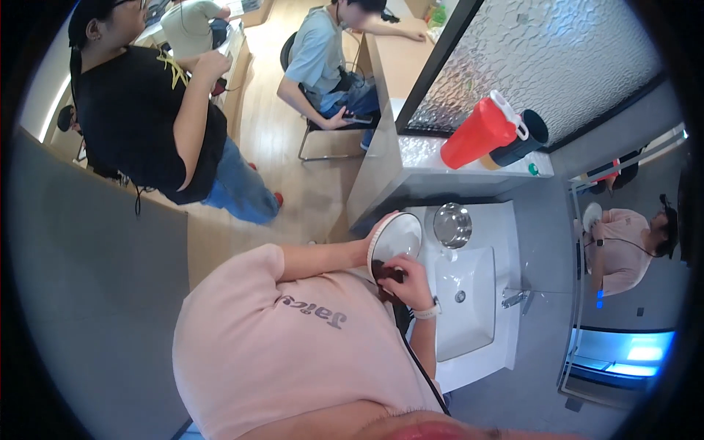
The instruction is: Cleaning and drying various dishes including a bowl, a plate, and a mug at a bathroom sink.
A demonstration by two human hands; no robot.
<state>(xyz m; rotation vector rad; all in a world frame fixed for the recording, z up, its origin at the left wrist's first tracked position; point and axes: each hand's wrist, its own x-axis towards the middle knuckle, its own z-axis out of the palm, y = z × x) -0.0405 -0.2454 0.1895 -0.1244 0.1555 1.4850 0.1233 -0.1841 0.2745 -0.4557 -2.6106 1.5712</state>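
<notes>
My left hand (374, 234) grips the rim of a white dish (404, 234) with a ribbed side and a thin dark edge. The dish is tilted so that its glossy inner face is turned towards the washbasin. At its lower part, my right hand (406, 280) pinches a dark brown cloth (388, 271) against the surface; it could also be a sponge. A pale watch band circles that wrist. Just right of both hands is the white washbasin (467, 319). A stainless steel bowl (452, 225) stands on the counter beyond it.
A chrome faucet (515, 297) juts from the right wall, below a mirror (621, 297). A red tumbler (477, 135), a dark cup (522, 140) and a green cap (533, 168) occupy the ledge. One person (137, 115) stands ahead left; another (324, 71) sits holding a phone.
</notes>
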